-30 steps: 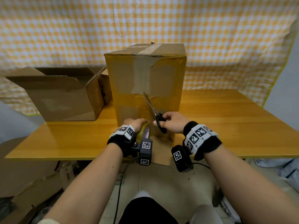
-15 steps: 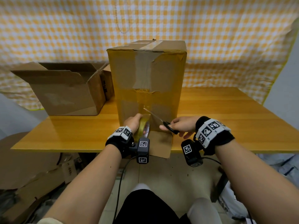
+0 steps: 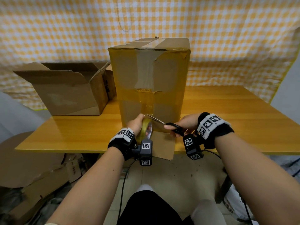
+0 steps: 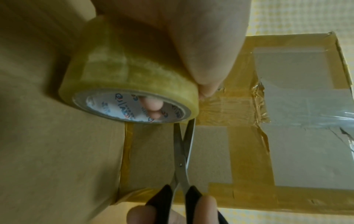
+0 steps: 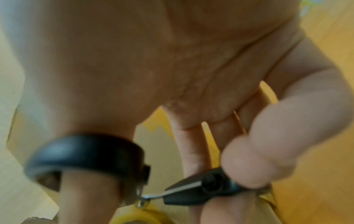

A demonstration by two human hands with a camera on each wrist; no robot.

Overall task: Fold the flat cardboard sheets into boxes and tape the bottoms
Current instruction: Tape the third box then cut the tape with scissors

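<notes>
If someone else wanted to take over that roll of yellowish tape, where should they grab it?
Probably through the open core of the tape roll, as the left hand holds it: fingers inside the ring, thumb over the outer band. Come from the left, since the scissors in the right hand reach in from the right.

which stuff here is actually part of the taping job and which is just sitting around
In use:
- tall brown cardboard box being taped
- yellowish roll of clear packing tape, held by left hand
- black-handled steel scissors, in right hand

Lying about:
- open brown cardboard box behind left
- cardboard scraps under the wooden table
</notes>
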